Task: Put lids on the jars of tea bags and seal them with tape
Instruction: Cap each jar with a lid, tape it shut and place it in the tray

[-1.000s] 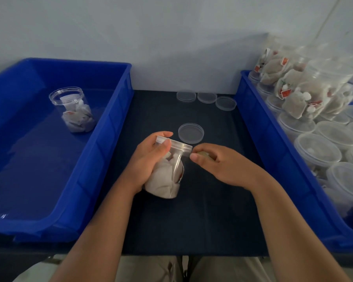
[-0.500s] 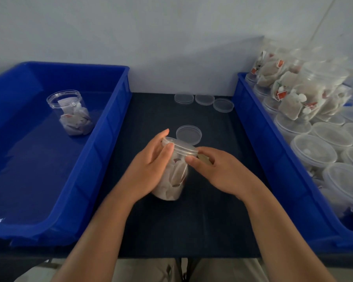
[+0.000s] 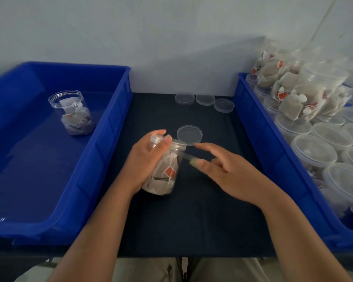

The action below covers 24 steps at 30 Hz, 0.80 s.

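A clear jar of tea bags (image 3: 165, 169) with a clear lid (image 3: 176, 143) on it stands tilted on the dark mat (image 3: 192, 210) at the centre. My left hand (image 3: 145, 163) grips it from the left, with the thumb and a fingertip on the lid's rim. A thin strip of clear tape (image 3: 186, 156) runs from just under the lid to my right hand (image 3: 224, 171). That hand pinches the strip's end at the thumb, and its index finger points toward the jar. A loose lid (image 3: 190, 135) lies just behind the jar.
Three more lids (image 3: 205, 99) lie at the mat's far edge. The blue bin (image 3: 102, 159) on the left holds one open jar of tea bags (image 3: 72, 112). The blue bin (image 3: 273, 139) on the right is packed with several jars (image 3: 312, 151), some stacked.
My right hand has moved away from the lid to the right, and a strip of tape now spans the gap. The jar has shifted slightly in my left hand.
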Each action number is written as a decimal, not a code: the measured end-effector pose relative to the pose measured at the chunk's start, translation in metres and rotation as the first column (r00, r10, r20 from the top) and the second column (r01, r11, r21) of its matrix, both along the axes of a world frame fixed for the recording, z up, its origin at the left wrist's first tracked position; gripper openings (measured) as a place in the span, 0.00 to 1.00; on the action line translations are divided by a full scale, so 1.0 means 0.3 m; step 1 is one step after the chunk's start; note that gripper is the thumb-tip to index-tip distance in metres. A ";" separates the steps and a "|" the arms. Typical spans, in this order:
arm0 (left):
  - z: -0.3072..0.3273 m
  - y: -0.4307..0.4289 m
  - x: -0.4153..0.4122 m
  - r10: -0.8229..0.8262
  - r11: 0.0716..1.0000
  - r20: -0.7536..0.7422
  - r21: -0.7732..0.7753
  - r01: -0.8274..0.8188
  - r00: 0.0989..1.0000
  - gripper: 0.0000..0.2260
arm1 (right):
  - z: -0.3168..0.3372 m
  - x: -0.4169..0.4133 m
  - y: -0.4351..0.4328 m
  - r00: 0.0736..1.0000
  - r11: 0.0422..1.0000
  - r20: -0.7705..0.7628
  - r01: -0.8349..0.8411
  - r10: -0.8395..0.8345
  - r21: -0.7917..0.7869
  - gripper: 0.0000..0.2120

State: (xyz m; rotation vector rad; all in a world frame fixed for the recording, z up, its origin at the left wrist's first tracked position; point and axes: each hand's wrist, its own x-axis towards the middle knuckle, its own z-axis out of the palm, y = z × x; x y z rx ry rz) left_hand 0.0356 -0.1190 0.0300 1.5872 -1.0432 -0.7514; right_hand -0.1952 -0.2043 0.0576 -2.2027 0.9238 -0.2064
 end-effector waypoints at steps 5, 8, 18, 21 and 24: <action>-0.038 -0.011 0.048 -0.199 0.980 -0.138 -0.054 0.193 0.970 0.27 | -0.027 0.017 -0.042 0.998 0.997 -0.018 0.053 -0.055 -0.062 0.24; -0.075 -0.013 0.051 -0.273 0.962 -0.261 -0.074 0.262 0.926 0.30 | -0.050 0.045 -0.040 1.000 0.998 -0.012 0.020 -0.021 -0.062 0.29; -0.025 0.010 0.008 0.122 0.987 0.123 -0.117 -0.107 0.985 0.19 | -0.060 0.074 0.013 0.985 0.984 0.094 0.155 -0.146 -0.087 0.27; -0.011 0.038 -0.054 0.064 0.997 0.250 0.029 -0.073 0.966 0.41 | -0.070 0.085 0.058 0.980 0.973 0.114 0.180 -0.165 -0.141 0.26; -0.028 0.032 -0.110 0.125 0.983 0.343 0.087 -0.164 0.931 0.51 | -0.080 0.097 0.091 0.980 0.972 0.146 0.161 -0.137 -0.169 0.21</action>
